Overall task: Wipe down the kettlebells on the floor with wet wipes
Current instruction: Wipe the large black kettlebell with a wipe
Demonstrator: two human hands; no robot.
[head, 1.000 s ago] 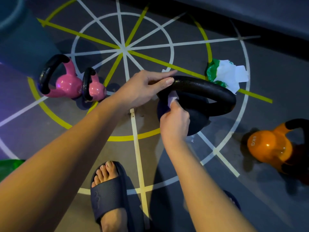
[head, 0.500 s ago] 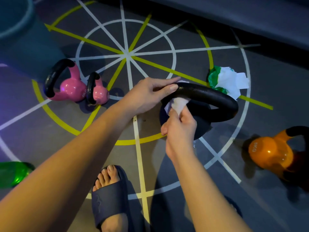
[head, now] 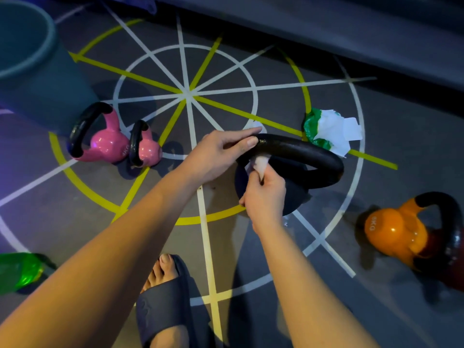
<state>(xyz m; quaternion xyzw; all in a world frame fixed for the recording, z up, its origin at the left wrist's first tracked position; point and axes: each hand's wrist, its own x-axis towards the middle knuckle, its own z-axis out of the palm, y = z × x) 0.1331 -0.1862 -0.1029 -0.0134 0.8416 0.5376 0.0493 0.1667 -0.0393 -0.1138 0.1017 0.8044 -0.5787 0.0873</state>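
Near the middle of the painted grey floor (head: 331, 61) stands the large black cast-iron kettlebell (head: 296, 197). Its thick handle (head: 313, 154) is being wiped, so I judge the job partway: the dark body, and perhaps the two glossy pink kettlebells (head: 108, 144) at nine o'clock and the orange kettlebell (head: 394, 232) at four o'clock, remain. The right hand (head: 266, 194) curls tight, pinching a crumpled white wet wipe (head: 258, 163) against the handle's near end. The left hand (head: 216, 156), at ten o'clock, lies nearly flat, fingers straight along the handle, steadying it. A green-and-white wipes packet (head: 326, 133) lies at one o'clock
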